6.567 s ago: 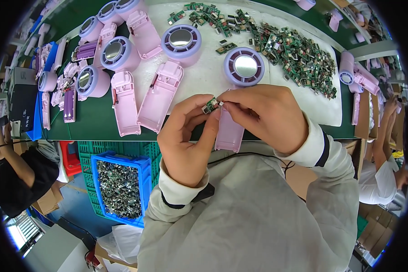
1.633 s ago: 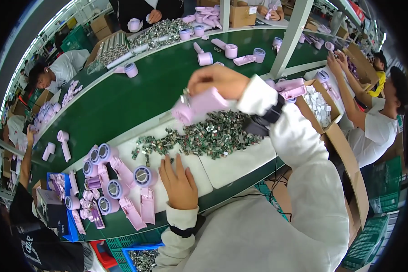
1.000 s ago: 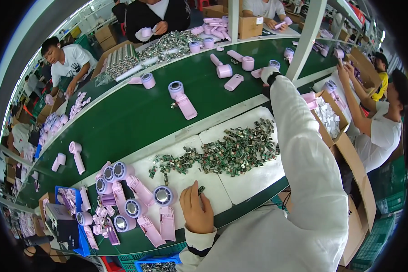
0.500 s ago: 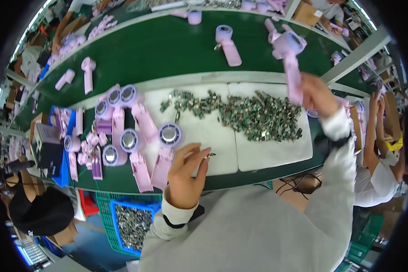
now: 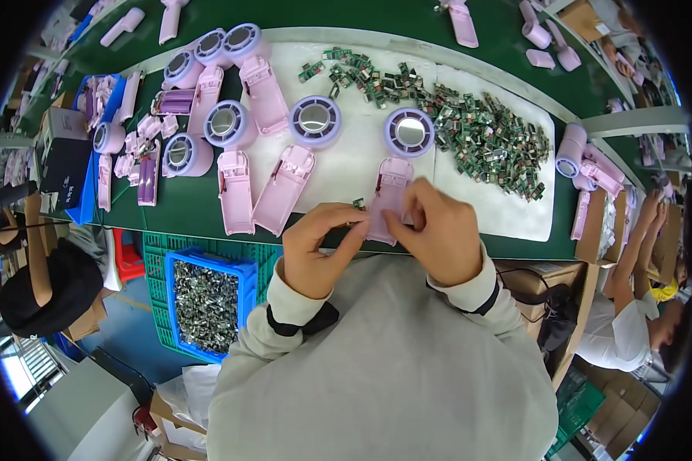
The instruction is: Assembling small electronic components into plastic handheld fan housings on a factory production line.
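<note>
A pink handheld fan with an open handle shell and a round lilac head lies on the white mat in front of me. My right hand is closed at the handle's lower right side, thumb and fingertips on it. Close to the handle's left edge, my left hand pinches a small green circuit board. To the left lie more fans with open handles, among them a fan handle and a fan head. Loose green circuit boards are heaped on the mat at right.
At left, a blue bin holds pink parts beside a black box. Below the table edge, a blue crate is full of small metallic parts. More fans lie at right. Co-workers sit on both sides.
My right hand has brought a fan from the far right onto the mat before me. My left hand, still pinching the small board, is now beside its handle. The view has tilted lower.
</note>
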Tool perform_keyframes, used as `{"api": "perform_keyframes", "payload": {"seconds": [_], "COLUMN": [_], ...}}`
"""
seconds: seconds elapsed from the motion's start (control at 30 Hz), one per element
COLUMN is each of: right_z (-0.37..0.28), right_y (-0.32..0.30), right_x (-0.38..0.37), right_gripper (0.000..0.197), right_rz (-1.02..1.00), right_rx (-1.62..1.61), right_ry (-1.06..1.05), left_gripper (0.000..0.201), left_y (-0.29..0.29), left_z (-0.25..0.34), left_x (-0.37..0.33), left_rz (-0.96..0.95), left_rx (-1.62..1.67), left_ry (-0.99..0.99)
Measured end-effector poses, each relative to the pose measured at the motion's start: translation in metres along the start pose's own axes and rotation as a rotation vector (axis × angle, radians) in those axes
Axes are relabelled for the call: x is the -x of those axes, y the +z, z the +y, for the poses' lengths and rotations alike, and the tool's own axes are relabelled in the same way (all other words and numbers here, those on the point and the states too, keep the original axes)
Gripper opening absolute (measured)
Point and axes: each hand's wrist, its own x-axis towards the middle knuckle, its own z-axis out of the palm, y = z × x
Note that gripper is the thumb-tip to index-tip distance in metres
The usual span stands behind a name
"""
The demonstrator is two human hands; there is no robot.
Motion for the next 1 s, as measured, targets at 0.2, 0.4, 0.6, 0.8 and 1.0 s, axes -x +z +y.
{"api": "perform_keyframes", "payload": {"seconds": [0.2, 0.4, 0.6, 0.8, 1.0], "right_z": [-0.005, 0.003, -0.003, 0.004, 0.002], "right_y": [-0.012, -0.017, 0.003, 0.011, 0.000], "right_x": [-0.030, -0.043, -0.033, -0.032, -0.029], "right_gripper": [0.021, 0.018, 0.011, 0.013, 0.015], "right_rz": [0.023, -0.035, 0.137, 0.212, 0.091], "right_rx": [0.204, 0.026, -0.071, -0.008, -0.077], "right_ry": [-0.317, -0.381, -0.061, -0.229, -0.328], "left_gripper": [0.033, 0.033, 0.031, 0.030, 0.030], "left_y": [0.004, 0.002, -0.001, 0.013, 0.008], "left_z": [0.017, 0.015, 0.019, 0.013, 0.002], "left_x": [0.002, -0.009, -0.015, -0.022, -0.025], "left_rz": [0.092, -0.102, -0.151, 0.207, 0.224], "left_rx": [-0.014, -0.290, -0.192, -0.017, -0.100], "left_ry": [-0.078, 0.150, -0.017, -0.122, -0.035]}}
